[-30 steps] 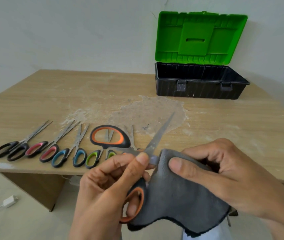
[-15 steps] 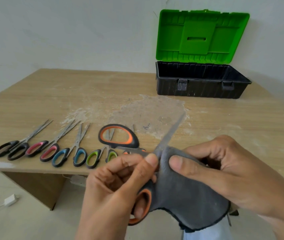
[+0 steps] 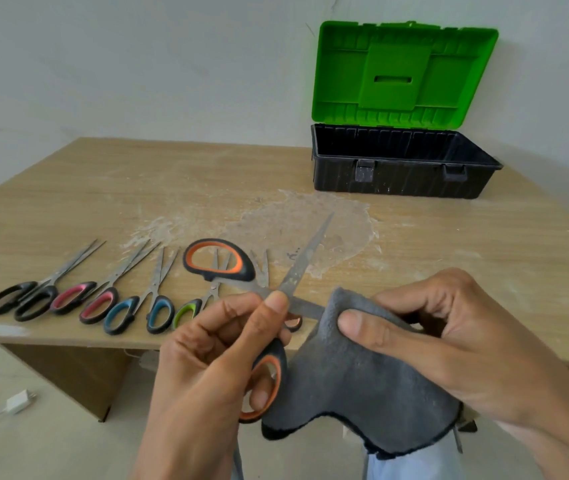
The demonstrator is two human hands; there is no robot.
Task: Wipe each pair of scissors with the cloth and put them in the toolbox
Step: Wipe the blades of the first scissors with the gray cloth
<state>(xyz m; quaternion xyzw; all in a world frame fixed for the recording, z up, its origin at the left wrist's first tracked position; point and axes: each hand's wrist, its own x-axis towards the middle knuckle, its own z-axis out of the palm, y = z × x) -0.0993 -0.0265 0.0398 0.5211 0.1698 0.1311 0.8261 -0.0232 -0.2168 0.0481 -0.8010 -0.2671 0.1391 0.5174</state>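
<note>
My left hand [image 3: 207,358] grips the open orange scissors [image 3: 305,258]; my right hand [image 3: 449,341] pinches the cloth [image 3: 356,386] round 1 blade.

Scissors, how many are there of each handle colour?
Black scissors: 1
Pink scissors: 1
Blue scissors: 1
Green scissors: 1
Orange: 2, big pair in the left hand, small pair half hidden
Total: 6

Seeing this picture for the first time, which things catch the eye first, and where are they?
The open toolbox with its bright green lid stands at the far right of the table. The left hand holds wide-open orange-handled scissors, and the right hand pinches a grey cloth against one blade. Smaller scissors lie in a row at the near left edge.
</note>
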